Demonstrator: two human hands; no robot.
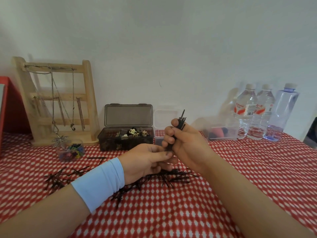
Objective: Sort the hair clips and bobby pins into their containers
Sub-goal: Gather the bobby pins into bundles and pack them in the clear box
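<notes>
Blue-banded at the wrist, the left hand [144,160] pinched the lower ends of a bobby-pin bundle [181,120], gripped upright in the right hand [185,143]. Beneath, loose pins [171,177] lay on the tablecloth [171,212] (gathering seemed unfinished). The next move looked like adding more pins, then tipping the bundle into the clear box [158,136] behind.

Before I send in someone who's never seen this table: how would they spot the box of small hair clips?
Find the wooden necklace stand against the wall on the left. Just right of it sits a rectangular box, hinged lid raised, hair clips inside. It alone is smoky dark; the round tub and the container flanking it are clear.
</notes>
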